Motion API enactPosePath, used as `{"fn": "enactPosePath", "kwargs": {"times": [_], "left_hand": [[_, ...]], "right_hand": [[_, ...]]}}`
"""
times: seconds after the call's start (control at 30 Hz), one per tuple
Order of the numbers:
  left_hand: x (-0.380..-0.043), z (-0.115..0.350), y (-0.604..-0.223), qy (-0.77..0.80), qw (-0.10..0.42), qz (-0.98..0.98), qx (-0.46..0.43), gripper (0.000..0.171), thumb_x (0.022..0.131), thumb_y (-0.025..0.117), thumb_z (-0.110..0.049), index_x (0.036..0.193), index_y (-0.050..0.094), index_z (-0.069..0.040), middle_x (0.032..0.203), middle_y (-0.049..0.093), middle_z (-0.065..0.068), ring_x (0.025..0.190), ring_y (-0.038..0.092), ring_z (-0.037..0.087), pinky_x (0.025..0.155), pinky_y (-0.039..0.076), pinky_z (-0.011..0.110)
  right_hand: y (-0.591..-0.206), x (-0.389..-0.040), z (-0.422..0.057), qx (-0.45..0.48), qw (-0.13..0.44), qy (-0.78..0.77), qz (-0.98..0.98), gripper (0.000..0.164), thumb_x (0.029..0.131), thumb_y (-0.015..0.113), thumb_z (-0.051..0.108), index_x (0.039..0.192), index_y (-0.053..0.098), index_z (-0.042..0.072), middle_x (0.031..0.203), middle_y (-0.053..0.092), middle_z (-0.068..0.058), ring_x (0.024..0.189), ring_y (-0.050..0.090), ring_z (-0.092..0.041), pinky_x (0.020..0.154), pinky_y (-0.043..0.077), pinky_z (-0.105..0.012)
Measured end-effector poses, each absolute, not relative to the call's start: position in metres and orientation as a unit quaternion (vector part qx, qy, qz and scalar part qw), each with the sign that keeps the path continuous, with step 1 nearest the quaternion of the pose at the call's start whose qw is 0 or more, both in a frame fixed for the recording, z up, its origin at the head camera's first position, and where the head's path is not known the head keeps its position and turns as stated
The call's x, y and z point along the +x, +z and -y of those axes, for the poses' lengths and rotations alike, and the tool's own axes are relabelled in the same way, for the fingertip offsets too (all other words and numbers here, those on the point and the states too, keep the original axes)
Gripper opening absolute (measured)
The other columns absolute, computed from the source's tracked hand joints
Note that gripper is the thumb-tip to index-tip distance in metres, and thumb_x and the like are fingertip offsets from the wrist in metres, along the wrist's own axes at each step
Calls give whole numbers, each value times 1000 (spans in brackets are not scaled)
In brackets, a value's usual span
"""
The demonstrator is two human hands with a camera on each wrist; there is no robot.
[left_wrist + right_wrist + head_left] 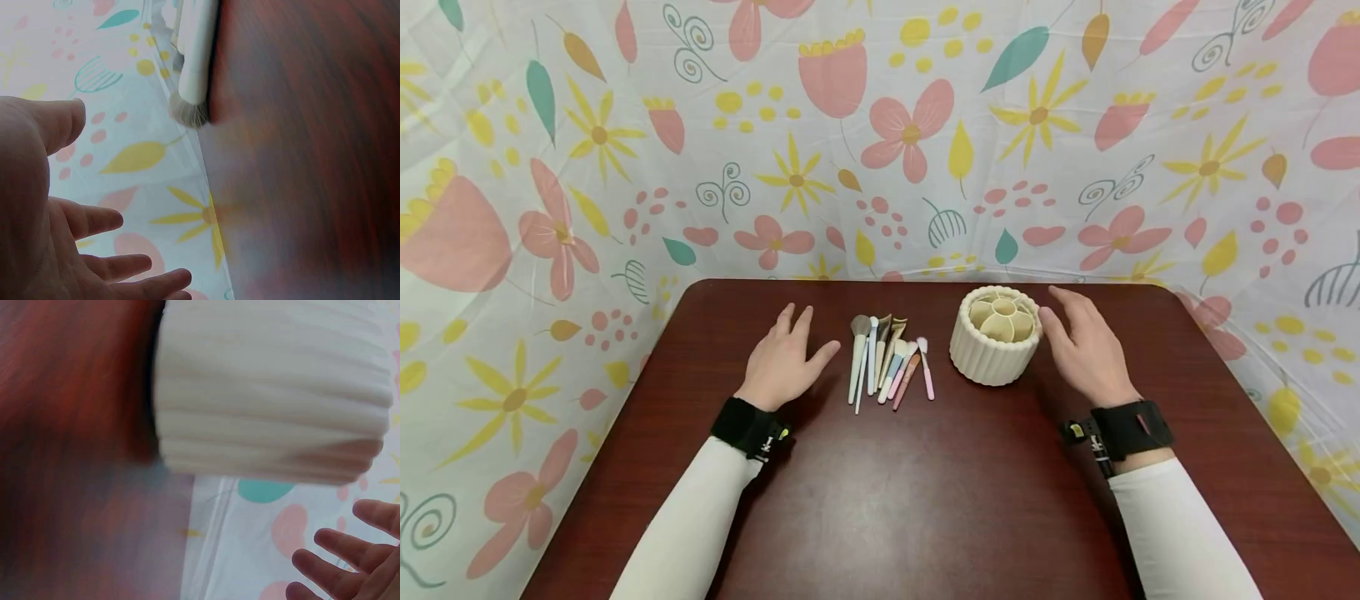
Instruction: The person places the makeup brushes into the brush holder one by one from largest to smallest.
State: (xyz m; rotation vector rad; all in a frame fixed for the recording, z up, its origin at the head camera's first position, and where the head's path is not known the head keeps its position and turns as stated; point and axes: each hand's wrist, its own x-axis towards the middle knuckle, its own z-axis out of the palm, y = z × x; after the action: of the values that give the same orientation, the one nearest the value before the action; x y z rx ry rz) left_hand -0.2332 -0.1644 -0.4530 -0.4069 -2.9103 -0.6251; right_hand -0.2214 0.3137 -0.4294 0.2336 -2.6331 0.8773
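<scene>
Several makeup brushes [881, 358] lie side by side on the dark wooden table, their bristles mostly toward the back. Left of them is my left hand [782, 358], fingers spread and holding nothing; the left wrist view shows a white-handled brush [199, 62] beyond the thumb. To the right of the brushes stands a cream ribbed brush holder [992, 358] with a flower-shaped divider on top. My right hand [1086, 346] is just at its right side, fingers extended; whether the thumb touches the holder I cannot tell. In the right wrist view the ribbed wall [269, 394] fills the upper part.
A reddish-brown table [910, 500] with rounded back corners carries everything. Behind it and at both sides hangs a white cloth [865, 208] printed with flowers and leaves. Each wrist wears a black strap [1131, 429] with a small camera.
</scene>
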Motion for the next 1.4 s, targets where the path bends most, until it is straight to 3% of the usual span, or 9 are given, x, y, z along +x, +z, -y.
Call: {"fn": "enactPosePath", "kwargs": {"times": [0.23,0.5,0.7,0.9,1.03,1.23,1.4], "left_hand": [[-239,145,-449,-215,58,965,-141,83,114,53,-60,171,39,-1,173,36,32,150,52,51,116,48,63],[-246,124,-449,-218,35,966,-137,79,115,50,-59,168,45,-1,166,49,27,149,53,46,113,51,61],[-249,113,-452,-216,24,966,-141,77,115,50,-59,164,50,0,161,55,26,145,57,43,111,54,58],[-247,107,-456,-199,12,969,-146,72,115,52,-58,152,61,2,135,66,22,114,70,36,86,63,50],[-247,106,-458,-192,16,970,-149,61,114,56,-57,130,70,0,109,65,15,90,66,30,69,58,44],[-246,105,-459,-182,15,971,-157,50,113,62,-54,100,69,-6,88,57,8,75,55,24,61,49,39],[-245,102,-463,-164,10,972,-165,46,111,66,-51,94,68,-9,88,55,8,75,53,24,61,49,39]], "right_hand": [[-423,-229,-293,87,170,328,925,64,118,50,48,166,49,6,168,48,-22,155,44,-44,118,37,-71],[-423,-235,-283,99,178,358,911,62,118,51,47,165,50,7,165,50,-22,148,51,-43,117,40,-67],[-429,-236,-277,112,172,357,911,61,117,53,46,165,51,8,166,50,-20,152,48,-41,120,38,-67],[-439,-236,-273,126,178,347,912,62,117,54,45,165,51,5,168,47,-21,155,45,-43,119,39,-68],[-446,-236,-271,128,192,353,907,62,117,56,42,163,52,1,169,45,-22,156,42,-44,120,37,-69],[-451,-238,-266,127,213,356,901,60,116,56,41,161,54,1,169,44,-23,155,42,-46,119,38,-71],[-454,-238,-263,129,229,350,899,58,115,57,39,159,56,2,167,47,-23,154,44,-46,117,40,-71]]}}
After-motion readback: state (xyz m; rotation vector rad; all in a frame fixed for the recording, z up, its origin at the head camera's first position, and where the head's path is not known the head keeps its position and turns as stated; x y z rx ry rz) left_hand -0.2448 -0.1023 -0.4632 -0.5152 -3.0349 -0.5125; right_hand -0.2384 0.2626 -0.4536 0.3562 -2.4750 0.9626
